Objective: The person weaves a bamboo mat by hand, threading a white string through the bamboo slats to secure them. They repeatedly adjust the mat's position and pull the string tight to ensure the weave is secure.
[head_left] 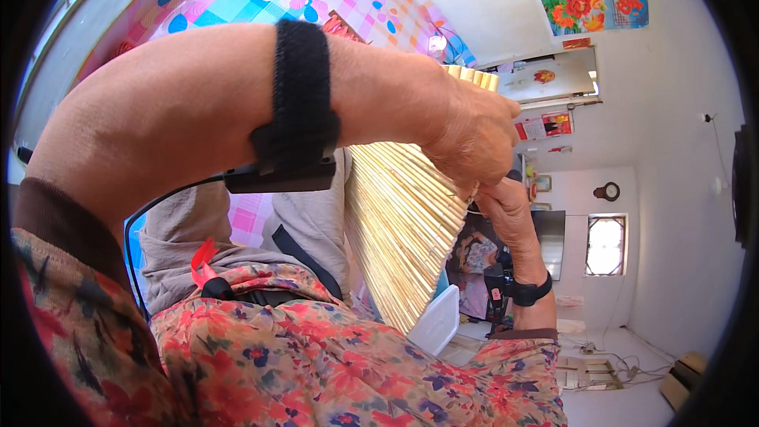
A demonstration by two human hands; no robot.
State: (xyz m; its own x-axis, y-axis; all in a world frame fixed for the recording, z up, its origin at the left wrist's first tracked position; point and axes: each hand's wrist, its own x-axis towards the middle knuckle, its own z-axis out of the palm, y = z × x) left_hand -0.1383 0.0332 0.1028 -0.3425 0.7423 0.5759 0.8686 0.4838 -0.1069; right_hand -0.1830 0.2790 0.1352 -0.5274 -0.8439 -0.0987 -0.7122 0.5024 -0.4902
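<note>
A stiff mat of pale straw-coloured stalks (pixel 407 229), laid side by side, stands tilted against my lap. My left arm crosses the view from the left, and my left hand (pixel 474 134) is closed at the mat's upper right edge, its back toward me. Just below it, my right hand (pixel 502 199) reaches in from the lower right with its fingers bent together close to the left fingers at the same edge. Whatever lies between the right fingertips is too small and hidden to make out. Black straps with small devices circle both forearms.
Under and beyond my grey-trousered legs (pixel 178 245) lies a pink and blue checked sheet (pixel 237 0). A white plastic tray or lid (pixel 436 323) is by the mat's lower end. Dark bundled items (pixel 478 257) lie past the right arm. A wall clock (pixel 607 192) and window (pixel 606 245) are farther off.
</note>
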